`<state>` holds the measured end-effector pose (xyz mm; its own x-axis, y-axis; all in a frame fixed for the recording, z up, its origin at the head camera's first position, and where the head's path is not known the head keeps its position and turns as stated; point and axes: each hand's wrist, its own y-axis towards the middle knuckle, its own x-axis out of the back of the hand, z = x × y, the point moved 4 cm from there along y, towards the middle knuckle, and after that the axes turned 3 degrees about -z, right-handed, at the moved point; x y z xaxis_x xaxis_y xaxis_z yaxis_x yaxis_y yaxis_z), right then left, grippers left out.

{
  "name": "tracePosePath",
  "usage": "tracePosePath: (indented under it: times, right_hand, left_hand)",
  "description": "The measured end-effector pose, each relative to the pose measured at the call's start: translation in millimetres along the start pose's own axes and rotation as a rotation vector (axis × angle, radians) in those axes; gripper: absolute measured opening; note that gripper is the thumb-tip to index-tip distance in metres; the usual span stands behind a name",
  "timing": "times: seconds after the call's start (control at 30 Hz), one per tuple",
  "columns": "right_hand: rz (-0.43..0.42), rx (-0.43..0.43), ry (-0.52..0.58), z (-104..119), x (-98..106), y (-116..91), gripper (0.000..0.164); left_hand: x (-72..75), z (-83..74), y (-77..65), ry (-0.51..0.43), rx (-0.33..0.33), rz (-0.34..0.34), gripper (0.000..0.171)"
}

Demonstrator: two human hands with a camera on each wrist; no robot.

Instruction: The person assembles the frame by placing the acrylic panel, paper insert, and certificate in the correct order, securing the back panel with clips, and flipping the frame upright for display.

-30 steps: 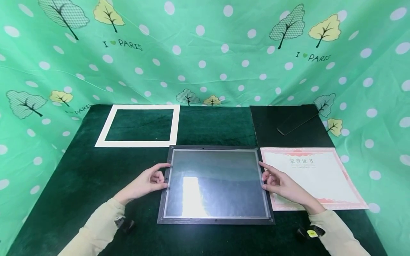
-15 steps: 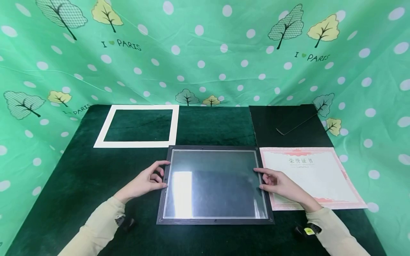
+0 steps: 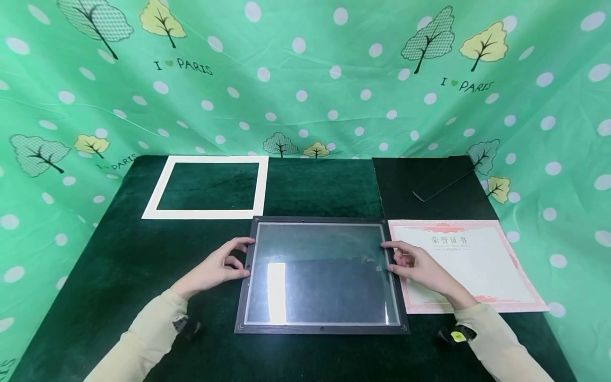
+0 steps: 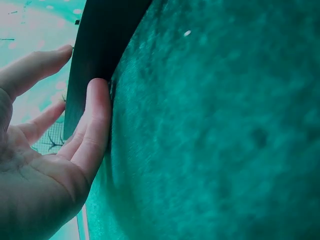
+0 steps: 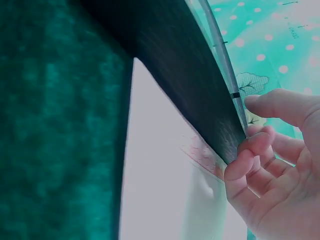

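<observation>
A dark picture frame [image 3: 322, 329] with a clear pane [image 3: 324, 276] lies flat in front of me, in the head view. At its left side my left hand [image 3: 218, 271] touches the edge with index fingertip and thumb, spread apart. In the left wrist view, fingers [image 4: 97, 107] lie against the frame's dark outer wall [image 4: 100, 45]. My right hand [image 3: 417, 268] has its index fingertip at the pane's right border and its thumb on the rim just below; the other fingers are curled in. The right wrist view shows the pane's thin edge [image 5: 220, 45] above the frame wall [image 5: 185, 75].
A white mat border [image 3: 205, 215] lies at the back left on the dark green cloth [image 3: 324, 185]. Back right is a black backing board [image 3: 401, 183] with a stand flap. A pink-edged certificate [image 3: 477, 276] lies right of the frame, under my right hand.
My right index finger slid inward from the frame's edge onto the pane, then up and back to its border. The bright reflection on the pane shifted left, then slightly right. My left hand barely moved.
</observation>
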<state>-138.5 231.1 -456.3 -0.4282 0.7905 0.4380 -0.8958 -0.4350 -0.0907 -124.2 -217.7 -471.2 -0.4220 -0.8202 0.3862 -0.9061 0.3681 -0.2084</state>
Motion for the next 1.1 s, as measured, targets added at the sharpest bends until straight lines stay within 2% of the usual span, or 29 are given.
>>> tracePosePath:
  times: [0.3,0.47,0.7,0.9,1.1]
  right_hand:
    - [-0.001,0.007,0.005,7,7,17,0.047]
    - [0.011,0.050,-0.033,19,6,35,0.046]
    - [0.056,0.080,-0.067,35,-9,61,0.041]
    - [0.089,0.125,-0.077,44,-28,84,0.039]
    - [0.057,0.155,-0.127,54,-42,107,0.035]
  left_hand:
    - [20.6,1.4,11.8,0.007,-0.046,-0.048,0.063]
    - [37.9,5.2,20.5,-0.011,-0.028,-0.079,0.060]
    - [62.7,10.0,30.7,-0.037,-0.004,-0.135,0.058]
    - [86.5,13.5,30.8,-0.024,0.001,-0.210,0.056]
    - [115.6,19.7,29.2,-0.004,-0.006,-0.289,0.056]
